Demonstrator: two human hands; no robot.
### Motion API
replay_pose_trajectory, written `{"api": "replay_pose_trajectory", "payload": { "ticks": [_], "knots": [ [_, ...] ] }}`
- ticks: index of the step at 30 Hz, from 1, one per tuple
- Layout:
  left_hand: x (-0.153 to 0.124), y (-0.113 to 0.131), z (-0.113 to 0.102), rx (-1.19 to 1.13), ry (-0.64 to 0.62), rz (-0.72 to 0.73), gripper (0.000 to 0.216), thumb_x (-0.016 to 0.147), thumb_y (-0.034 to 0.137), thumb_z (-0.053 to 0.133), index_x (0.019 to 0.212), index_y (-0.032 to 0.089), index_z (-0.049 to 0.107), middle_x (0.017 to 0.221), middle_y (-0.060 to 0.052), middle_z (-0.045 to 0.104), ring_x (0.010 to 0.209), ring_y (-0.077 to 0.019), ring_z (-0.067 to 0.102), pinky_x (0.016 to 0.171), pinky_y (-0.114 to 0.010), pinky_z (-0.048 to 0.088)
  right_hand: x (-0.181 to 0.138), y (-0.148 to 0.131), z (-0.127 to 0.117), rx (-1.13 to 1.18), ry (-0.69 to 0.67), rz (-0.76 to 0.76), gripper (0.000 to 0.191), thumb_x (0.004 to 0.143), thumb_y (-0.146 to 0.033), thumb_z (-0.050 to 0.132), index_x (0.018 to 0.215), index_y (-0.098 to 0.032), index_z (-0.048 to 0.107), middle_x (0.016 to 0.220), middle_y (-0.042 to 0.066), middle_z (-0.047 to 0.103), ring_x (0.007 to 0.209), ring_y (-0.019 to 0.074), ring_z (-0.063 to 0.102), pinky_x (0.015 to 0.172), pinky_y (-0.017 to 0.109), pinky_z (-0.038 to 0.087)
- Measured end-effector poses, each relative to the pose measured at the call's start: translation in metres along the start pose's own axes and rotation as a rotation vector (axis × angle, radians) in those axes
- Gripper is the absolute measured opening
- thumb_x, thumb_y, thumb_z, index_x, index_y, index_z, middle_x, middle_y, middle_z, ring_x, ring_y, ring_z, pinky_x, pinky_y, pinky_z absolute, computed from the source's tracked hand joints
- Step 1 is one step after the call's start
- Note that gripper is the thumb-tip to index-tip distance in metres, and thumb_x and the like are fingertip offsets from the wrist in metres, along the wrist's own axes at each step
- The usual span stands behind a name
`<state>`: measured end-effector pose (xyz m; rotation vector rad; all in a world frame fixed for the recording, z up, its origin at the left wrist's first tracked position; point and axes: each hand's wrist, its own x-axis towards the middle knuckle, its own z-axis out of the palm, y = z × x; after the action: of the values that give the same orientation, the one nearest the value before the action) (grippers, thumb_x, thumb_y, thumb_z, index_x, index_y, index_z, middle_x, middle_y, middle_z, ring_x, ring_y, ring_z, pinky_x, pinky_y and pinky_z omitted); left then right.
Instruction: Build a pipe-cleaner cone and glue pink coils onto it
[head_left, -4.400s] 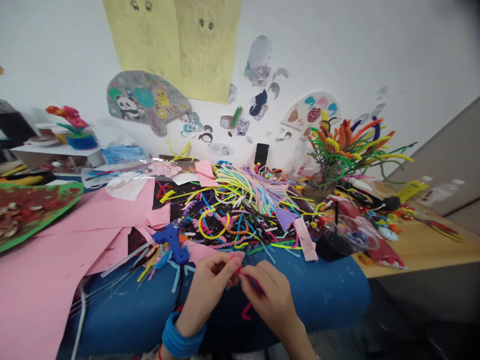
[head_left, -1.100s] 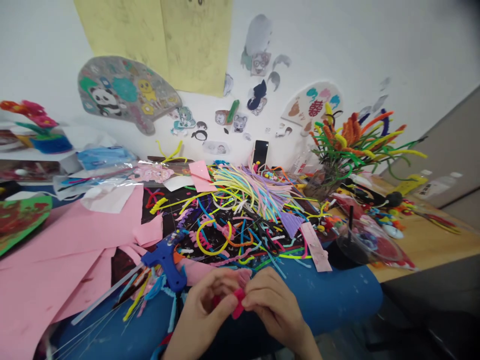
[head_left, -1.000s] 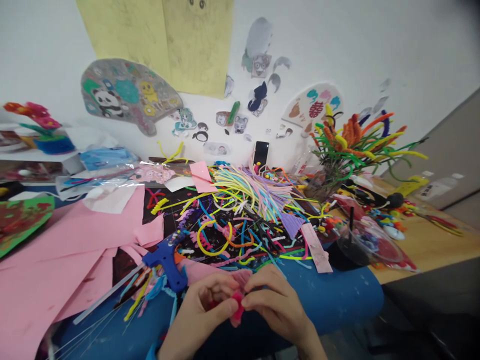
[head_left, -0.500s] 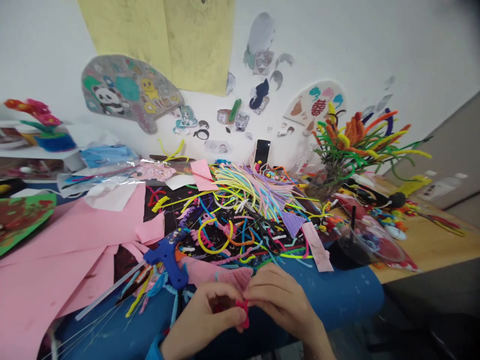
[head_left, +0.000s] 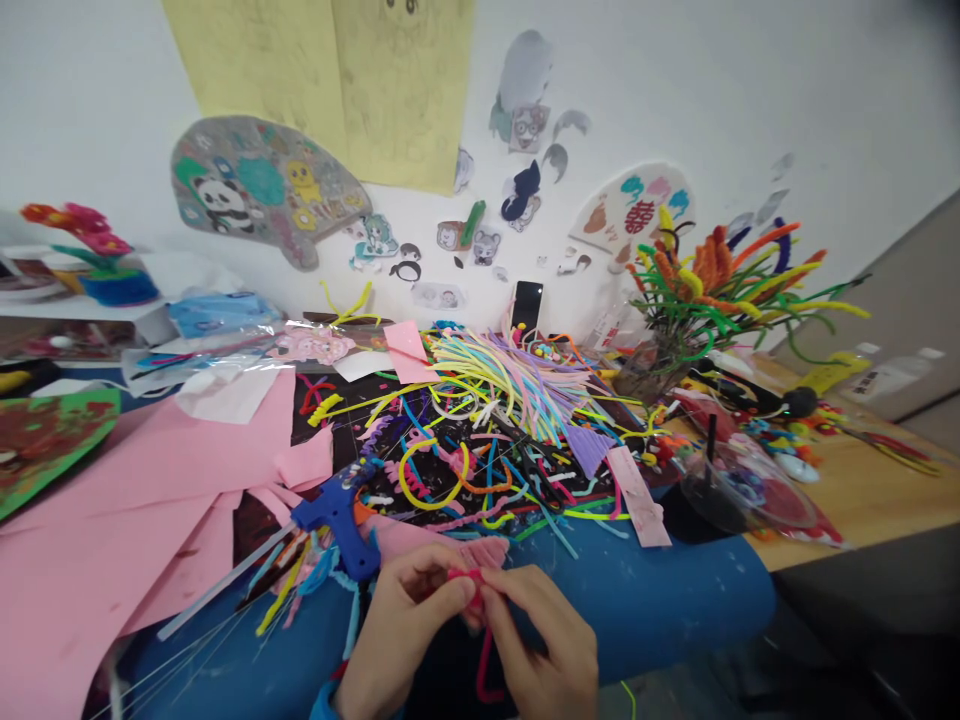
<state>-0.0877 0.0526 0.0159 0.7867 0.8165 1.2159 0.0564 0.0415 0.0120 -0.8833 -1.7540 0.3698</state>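
Near the table's front edge, both hands work on a bright pink pipe cleaner (head_left: 475,592), bunched into a small shape between the fingertips. My left hand (head_left: 401,630) is closed, pinching the bunch between thumb and forefinger. Thumb and fingers of my right hand (head_left: 551,635) press on it from the other side. A loose pink end bends downward below the hands. Just left of them lies a blue glue gun (head_left: 339,525) with a clear glue stick (head_left: 225,588) protruding from its back. Behind the fingers rests a light pink fuzzy piece (head_left: 480,550), partly covered.
Many coloured pipe cleaners (head_left: 502,385) lie heaped across the table. Pink sheets (head_left: 172,460) spread at left. A jar of pipe-cleaner flowers (head_left: 652,370) stands back right, near a dark cup with a straw (head_left: 709,480). A phone (head_left: 526,305) leans against the wall.
My right hand has turned and dropped lower, its fingers now pointing up at the bunch. The pink bunch has shifted slightly up and left, and a loose end now hangs below.
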Motion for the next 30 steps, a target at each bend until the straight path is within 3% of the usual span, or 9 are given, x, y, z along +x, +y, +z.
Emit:
{"api": "replay_pose_trajectory", "payload": {
  "ticks": [9,16,21,27,30],
  "knots": [
    [-0.001,-0.003,-0.001,0.006,0.027,0.039,0.013,0.072,0.025,0.080,0.070,0.015,0.072,0.058,-0.001,0.069,0.053,-0.0115,0.064,0.056,-0.020,0.052,-0.013,-0.003,0.006,0.054,0.050,0.077,0.036,0.090,0.000,0.051,0.113,-0.022,0.069,0.089,0.004,0.067,0.078,0.0133,0.065,0.069,0.022,0.054],
    [0.000,-0.003,0.001,0.013,0.008,0.046,0.011,0.072,0.026,0.081,0.071,0.016,0.075,0.060,-0.001,0.071,0.053,-0.0123,0.065,0.056,-0.020,0.054,-0.018,-0.003,0.014,0.038,0.106,0.050,0.037,0.094,-0.004,0.048,0.119,-0.023,0.067,0.088,0.005,0.066,0.077,0.0142,0.063,0.066,0.023,0.053],
    [-0.001,0.000,0.001,0.050,0.032,0.075,0.012,0.069,0.027,0.083,0.069,0.017,0.076,0.063,-0.002,0.072,0.055,-0.0119,0.065,0.056,-0.018,0.053,-0.019,-0.002,0.012,0.008,0.131,0.058,0.035,0.091,-0.006,0.054,0.116,-0.024,0.069,0.088,0.004,0.063,0.078,0.0146,0.063,0.068,0.024,0.055],
    [-0.009,0.003,0.002,0.179,0.069,0.093,0.015,0.071,0.032,0.081,0.080,0.020,0.079,0.073,-0.006,0.077,0.064,-0.0173,0.069,0.063,-0.024,0.056,-0.016,-0.004,0.005,-0.023,0.125,0.071,0.034,0.090,-0.006,0.054,0.111,-0.026,0.072,0.093,0.006,0.067,0.084,0.0173,0.065,0.072,0.028,0.056],
    [-0.010,0.005,0.003,0.268,0.086,0.129,0.014,0.074,0.035,0.078,0.076,0.021,0.080,0.074,-0.007,0.077,0.062,-0.0183,0.068,0.062,-0.024,0.056,-0.013,-0.004,0.008,0.023,0.193,0.075,0.030,0.088,-0.005,0.057,0.105,-0.025,0.072,0.089,0.004,0.070,0.080,0.0164,0.067,0.072,0.026,0.056]
  ]
}}
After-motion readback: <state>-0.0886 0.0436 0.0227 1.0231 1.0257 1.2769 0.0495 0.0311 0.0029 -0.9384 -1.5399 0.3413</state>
